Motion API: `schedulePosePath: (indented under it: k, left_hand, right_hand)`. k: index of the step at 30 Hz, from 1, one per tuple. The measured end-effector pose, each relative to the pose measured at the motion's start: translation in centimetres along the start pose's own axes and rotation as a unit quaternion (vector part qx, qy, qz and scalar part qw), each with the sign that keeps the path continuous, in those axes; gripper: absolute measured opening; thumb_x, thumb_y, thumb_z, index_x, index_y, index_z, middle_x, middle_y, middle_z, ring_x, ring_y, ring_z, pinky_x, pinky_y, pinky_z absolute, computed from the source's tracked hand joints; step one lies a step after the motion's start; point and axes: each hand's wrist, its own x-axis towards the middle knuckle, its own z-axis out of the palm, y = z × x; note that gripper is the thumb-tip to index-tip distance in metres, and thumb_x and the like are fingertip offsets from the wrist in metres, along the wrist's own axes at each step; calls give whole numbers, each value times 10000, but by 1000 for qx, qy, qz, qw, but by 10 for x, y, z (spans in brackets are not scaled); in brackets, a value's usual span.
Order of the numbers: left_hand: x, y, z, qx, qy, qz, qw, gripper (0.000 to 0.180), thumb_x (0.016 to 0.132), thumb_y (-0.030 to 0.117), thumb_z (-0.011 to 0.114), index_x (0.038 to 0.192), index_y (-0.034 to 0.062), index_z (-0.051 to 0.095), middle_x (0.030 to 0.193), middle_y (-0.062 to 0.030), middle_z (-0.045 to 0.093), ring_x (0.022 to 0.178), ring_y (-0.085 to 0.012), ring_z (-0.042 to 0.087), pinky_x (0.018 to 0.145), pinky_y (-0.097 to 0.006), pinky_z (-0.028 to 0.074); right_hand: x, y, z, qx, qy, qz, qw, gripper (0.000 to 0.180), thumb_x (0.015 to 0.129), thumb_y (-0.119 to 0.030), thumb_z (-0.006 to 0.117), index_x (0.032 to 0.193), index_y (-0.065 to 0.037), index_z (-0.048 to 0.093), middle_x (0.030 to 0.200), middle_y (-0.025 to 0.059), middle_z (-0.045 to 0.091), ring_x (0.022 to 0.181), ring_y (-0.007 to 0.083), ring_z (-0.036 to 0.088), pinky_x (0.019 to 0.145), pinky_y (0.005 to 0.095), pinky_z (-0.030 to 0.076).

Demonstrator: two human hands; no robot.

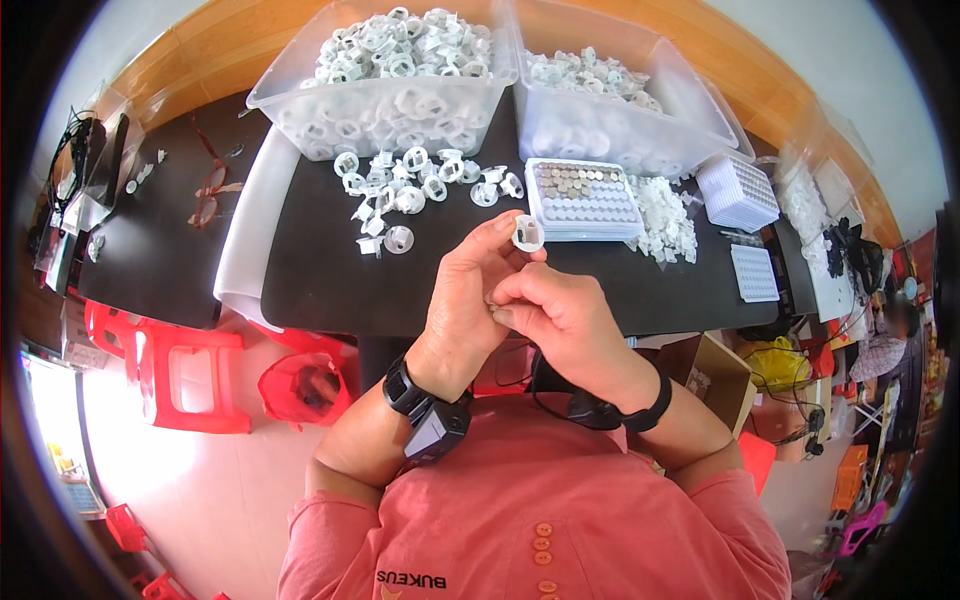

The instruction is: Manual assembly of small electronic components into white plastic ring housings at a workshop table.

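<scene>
Ring (531, 232), white, pinched in the left hand (466, 297), sits just beyond the right hand (562, 308), whose grip I cannot tell.

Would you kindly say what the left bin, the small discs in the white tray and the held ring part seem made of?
Left bin: probably frosted plastic; the parts inside show blurred through its wall.
Small discs: likely metal, given their silvery-grey sheen.
Held ring part: perhaps moulded plastic, white and smooth-looking.
</scene>
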Motion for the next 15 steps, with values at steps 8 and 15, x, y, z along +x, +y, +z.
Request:
schedulePosePath:
  k: [8, 15]
  left_hand:
    - [-10, 2, 3, -5, -5, -26, 1000, 226, 950, 239, 667, 1075, 54, 636, 910, -51, 638, 846, -177, 604, 775, -326, 514]
    - [-16, -2, 5, 1, 9, -34, 999, 244, 951, 233, 677, 1099, 44, 636, 932, -59, 654, 872, -178, 616, 774, -324, 512]
  right_hand:
    - [-9, -2, 15, -218, 68, -190, 955, 251, 745, 3, 669, 981, -68, 620, 877, 79, 580, 767, 304, 610, 565, 409, 500]
    - [-19, 0, 17, -203, 62, -193, 958, 283, 730, 17, 667, 997, -60, 617, 884, 99, 573, 780, 318, 601, 590, 411, 507]
